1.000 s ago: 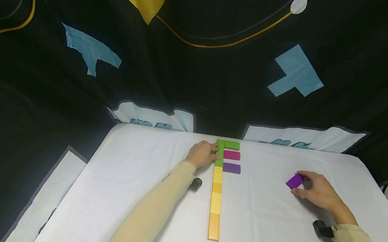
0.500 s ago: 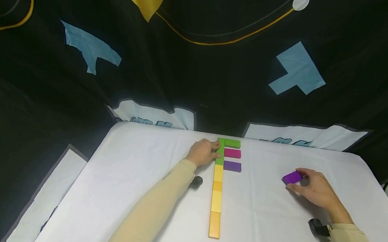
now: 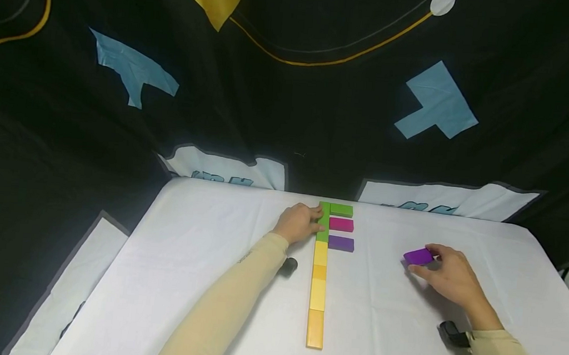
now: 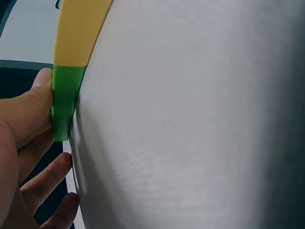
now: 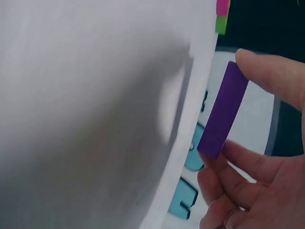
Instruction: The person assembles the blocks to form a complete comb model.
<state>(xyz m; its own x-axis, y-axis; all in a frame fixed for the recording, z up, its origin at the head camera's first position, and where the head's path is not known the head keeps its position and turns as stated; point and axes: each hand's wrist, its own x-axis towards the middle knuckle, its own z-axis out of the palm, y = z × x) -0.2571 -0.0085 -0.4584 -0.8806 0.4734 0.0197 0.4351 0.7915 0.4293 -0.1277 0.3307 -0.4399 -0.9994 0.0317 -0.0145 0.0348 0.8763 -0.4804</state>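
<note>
My left hand point(image 3: 297, 223) lies at the far end of a column of blocks, its thumb and fingers touching the green block point(image 3: 322, 232) there. Below that one run several yellow and orange blocks point(image 3: 318, 291). To the column's right, a green block point(image 3: 341, 210), a pink block point(image 3: 341, 225) and a purple block point(image 3: 341, 244) lie crosswise, with gaps between them. My right hand point(image 3: 449, 277) pinches another purple block point(image 5: 224, 109) between thumb and fingers. In the right wrist view this block is tilted and clear of the cloth, its shadow below.
A white cloth point(image 3: 199, 237) covers the table. Behind its far edge hangs a black curtain point(image 3: 269, 120) with blue and yellow patches. A black wrist camera point(image 3: 454, 334) sits at my right cuff, and another wrist camera point(image 3: 289, 266) shows beside my left sleeve.
My right hand has moved left toward the column, and the purple block it holds has turned more level in the head view. The left hand stays on the green block.
</note>
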